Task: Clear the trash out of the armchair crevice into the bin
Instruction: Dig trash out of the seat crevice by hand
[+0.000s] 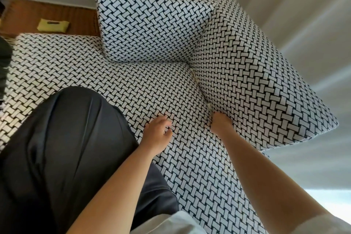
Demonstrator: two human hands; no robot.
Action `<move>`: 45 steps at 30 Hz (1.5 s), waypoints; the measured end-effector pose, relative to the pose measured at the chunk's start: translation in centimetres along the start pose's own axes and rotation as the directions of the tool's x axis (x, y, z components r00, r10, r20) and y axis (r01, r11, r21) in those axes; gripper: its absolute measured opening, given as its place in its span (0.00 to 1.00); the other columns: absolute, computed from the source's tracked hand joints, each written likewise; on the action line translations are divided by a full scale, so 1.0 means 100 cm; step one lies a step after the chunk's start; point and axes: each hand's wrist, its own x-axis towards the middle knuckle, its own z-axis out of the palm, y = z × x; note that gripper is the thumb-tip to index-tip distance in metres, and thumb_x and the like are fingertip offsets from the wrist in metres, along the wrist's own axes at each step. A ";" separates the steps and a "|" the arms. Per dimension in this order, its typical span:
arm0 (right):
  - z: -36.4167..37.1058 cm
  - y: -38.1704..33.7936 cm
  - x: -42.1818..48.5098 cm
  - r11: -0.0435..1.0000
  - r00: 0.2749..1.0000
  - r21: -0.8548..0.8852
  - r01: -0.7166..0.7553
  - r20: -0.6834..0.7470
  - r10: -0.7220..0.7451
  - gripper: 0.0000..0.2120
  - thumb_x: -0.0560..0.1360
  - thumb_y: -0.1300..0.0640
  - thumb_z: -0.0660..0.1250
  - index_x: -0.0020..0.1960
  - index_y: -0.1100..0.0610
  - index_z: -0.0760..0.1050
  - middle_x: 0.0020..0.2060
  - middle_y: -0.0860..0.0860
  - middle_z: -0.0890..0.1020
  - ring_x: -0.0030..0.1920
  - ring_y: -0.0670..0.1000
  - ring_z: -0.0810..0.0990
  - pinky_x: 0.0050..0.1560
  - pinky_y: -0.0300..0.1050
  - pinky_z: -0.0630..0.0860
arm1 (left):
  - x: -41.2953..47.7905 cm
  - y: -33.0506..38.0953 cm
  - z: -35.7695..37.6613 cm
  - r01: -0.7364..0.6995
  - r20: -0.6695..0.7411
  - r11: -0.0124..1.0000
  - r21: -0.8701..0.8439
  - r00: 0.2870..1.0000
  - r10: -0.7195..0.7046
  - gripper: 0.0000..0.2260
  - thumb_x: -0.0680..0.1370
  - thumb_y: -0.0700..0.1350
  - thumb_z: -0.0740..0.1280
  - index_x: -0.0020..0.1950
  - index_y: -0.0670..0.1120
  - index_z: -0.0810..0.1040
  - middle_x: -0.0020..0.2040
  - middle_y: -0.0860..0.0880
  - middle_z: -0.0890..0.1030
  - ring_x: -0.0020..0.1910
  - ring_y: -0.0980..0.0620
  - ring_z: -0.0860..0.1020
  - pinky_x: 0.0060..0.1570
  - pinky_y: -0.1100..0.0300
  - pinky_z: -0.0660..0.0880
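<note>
Black-and-white woven upholstery covers the armchair (152, 21); its crevice (199, 89) runs between seat cushion (148, 85) and armrest (247, 81); a small pale scrap (209, 105), presumed trash, sits wedged in that crevice, just beyond the right hand (221, 122); the right hand's fingers are buried in the gap, so whether they are curled or apart cannot be told; left hand (156, 132) rests on the seat cushion, fingers loosely curled, holding nothing; dark trousers (66, 138) beside it; yellow pouch (53, 24) lies on the wooden floor (24, 15); pale curtain (303, 15) behind the armrest.
</note>
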 end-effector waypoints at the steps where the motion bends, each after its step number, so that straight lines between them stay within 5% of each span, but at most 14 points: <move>1: 0.002 0.003 -0.001 1.000 1.000 0.011 -0.012 -0.018 0.012 0.06 0.77 0.66 0.58 0.51 0.63 0.73 0.31 0.51 0.70 0.30 0.46 0.68 0.26 0.37 0.64 | 0.000 0.001 0.000 -0.003 -0.005 1.000 -0.020 1.000 0.003 0.13 0.80 0.44 0.58 0.63 0.44 0.73 0.70 0.50 0.67 0.71 0.54 0.61 0.70 0.56 0.55; 5: 0.002 0.014 -0.012 0.941 0.987 0.321 0.111 -0.145 -0.067 0.08 0.79 0.62 0.57 0.51 0.60 0.74 0.36 0.50 0.76 0.33 0.46 0.73 0.31 0.36 0.71 | -0.001 0.003 0.002 -0.035 0.060 0.990 -0.137 0.997 0.043 0.13 0.80 0.43 0.59 0.64 0.45 0.72 0.65 0.50 0.72 0.67 0.54 0.67 0.68 0.61 0.61; 8: 0.000 0.009 -0.043 0.666 0.969 0.705 0.244 -0.159 -0.188 0.06 0.79 0.61 0.58 0.48 0.56 0.74 0.33 0.48 0.75 0.31 0.46 0.72 0.34 0.37 0.72 | -0.005 -0.001 0.009 -0.112 0.113 0.990 -0.085 0.986 0.121 0.16 0.79 0.41 0.61 0.67 0.47 0.70 0.66 0.52 0.71 0.69 0.56 0.65 0.66 0.66 0.57; 11: 0.014 -0.015 -0.066 0.515 0.957 0.826 0.229 -0.094 -0.275 0.08 0.78 0.62 0.59 0.43 0.53 0.73 0.33 0.49 0.75 0.33 0.46 0.72 0.37 0.37 0.74 | -0.007 -0.001 0.014 -0.139 0.075 0.988 -0.062 0.987 0.144 0.18 0.78 0.38 0.62 0.68 0.46 0.68 0.67 0.50 0.69 0.70 0.54 0.63 0.66 0.67 0.55; 14: 0.032 -0.042 -0.074 0.387 0.951 0.909 0.153 -0.029 -0.308 0.09 0.78 0.62 0.59 0.42 0.55 0.74 0.32 0.51 0.74 0.33 0.47 0.71 0.35 0.39 0.71 | -0.005 0.003 0.012 -0.040 0.008 0.979 -0.202 0.999 0.042 0.15 0.80 0.40 0.57 0.67 0.45 0.69 0.64 0.48 0.72 0.65 0.52 0.69 0.61 0.65 0.64; 23: 0.037 -0.052 -0.075 0.462 0.923 0.880 0.112 0.080 -0.377 0.08 0.77 0.64 0.61 0.55 0.58 0.70 0.37 0.52 0.80 0.32 0.46 0.76 0.29 0.36 0.72 | -0.003 -0.001 0.013 -0.108 -0.055 0.989 -0.103 0.993 0.103 0.11 0.80 0.39 0.59 0.61 0.42 0.75 0.56 0.46 0.76 0.54 0.53 0.74 0.54 0.64 0.71; 27: 0.033 -0.021 -0.064 0.659 0.950 0.714 0.236 -0.027 -0.312 0.09 0.78 0.65 0.59 0.55 0.58 0.73 0.46 0.50 0.80 0.40 0.46 0.81 0.36 0.37 0.77 | -0.006 -0.006 0.018 -0.193 -0.085 0.975 0.105 0.976 0.203 0.08 0.75 0.36 0.65 0.54 0.41 0.77 0.53 0.45 0.75 0.53 0.50 0.74 0.56 0.56 0.74; 29: 0.026 0.001 -0.049 0.853 0.970 0.471 0.225 -0.190 -0.151 0.12 0.78 0.64 0.58 0.59 0.58 0.72 0.53 0.52 0.77 0.45 0.49 0.80 0.44 0.40 0.78 | -0.008 -0.006 0.018 -0.185 -0.078 0.968 0.168 0.977 0.200 0.09 0.75 0.36 0.66 0.54 0.42 0.76 0.52 0.45 0.75 0.52 0.49 0.74 0.54 0.56 0.75; 31: 0.013 0.020 -0.038 0.975 0.976 0.188 0.122 -0.200 -0.083 0.16 0.77 0.65 0.60 0.64 0.59 0.69 0.57 0.54 0.73 0.46 0.50 0.77 0.48 0.43 0.78 | -0.008 -0.006 0.017 -0.189 -0.075 0.956 0.223 0.975 0.210 0.10 0.75 0.37 0.66 0.56 0.42 0.75 0.52 0.45 0.75 0.51 0.49 0.75 0.52 0.56 0.76; 36: 0.006 0.029 -0.026 0.960 0.991 -0.259 0.109 -0.049 -0.126 0.17 0.73 0.67 0.66 0.61 0.61 0.69 0.46 0.53 0.72 0.37 0.47 0.71 0.36 0.39 0.71 | -0.009 -0.001 0.014 -0.177 -0.049 0.932 0.317 0.978 0.202 0.09 0.77 0.39 0.64 0.56 0.41 0.73 0.50 0.46 0.77 0.47 0.51 0.75 0.46 0.62 0.76; 41: 0.006 0.024 -0.020 0.917 0.984 -0.358 0.174 0.029 -0.176 0.15 0.73 0.69 0.65 0.59 0.60 0.72 0.49 0.54 0.75 0.46 0.51 0.77 0.46 0.43 0.77 | -0.010 -0.001 0.010 -0.154 -0.009 0.874 0.462 0.984 0.178 0.12 0.79 0.38 0.58 0.63 0.40 0.68 0.54 0.45 0.75 0.51 0.51 0.76 0.48 0.62 0.75; 45: 0.008 0.021 -0.019 0.919 0.991 -0.373 0.128 0.016 -0.132 0.13 0.74 0.67 0.64 0.57 0.60 0.73 0.40 0.52 0.73 0.41 0.50 0.75 0.39 0.40 0.73 | -0.013 0.002 0.006 -0.118 0.008 0.902 0.414 0.992 0.127 0.10 0.80 0.40 0.58 0.61 0.40 0.69 0.54 0.45 0.75 0.49 0.51 0.76 0.47 0.62 0.75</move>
